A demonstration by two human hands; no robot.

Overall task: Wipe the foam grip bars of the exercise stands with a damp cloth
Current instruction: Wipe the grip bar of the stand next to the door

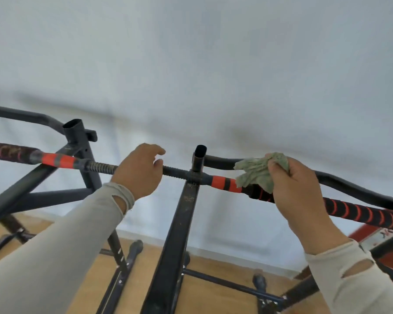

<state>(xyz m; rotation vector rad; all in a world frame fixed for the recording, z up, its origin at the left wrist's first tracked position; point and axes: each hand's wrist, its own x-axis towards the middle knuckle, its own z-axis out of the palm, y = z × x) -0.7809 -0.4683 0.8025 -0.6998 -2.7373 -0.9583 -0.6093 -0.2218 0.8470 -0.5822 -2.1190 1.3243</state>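
While our left hand (138, 172) curls over the ribbed black middle section of the crossbar (100, 166), steadying the exercise stand (175, 234), our right hand (297, 191) pinches a crumpled green cloth (256, 172) against the bar, just where the orange-taped band (225, 184) gives way to the black foam grip bar with orange stripes (361, 211). So the left grip is closed around the bar itself, and the right grip is narrow, holding the cloth bunched between thumb and fingers. We judge the wiping to be at the inner end of this right-hand foam; the long stretch running down to the right shows no cloth on it and probably remains to be done. At far left a second foam grip bar (7, 152) sits well apart from both hands; whether it has been cleaned we cannot tell. Behind, plain black tubes (349, 184) curve away along the white wall (191, 64).
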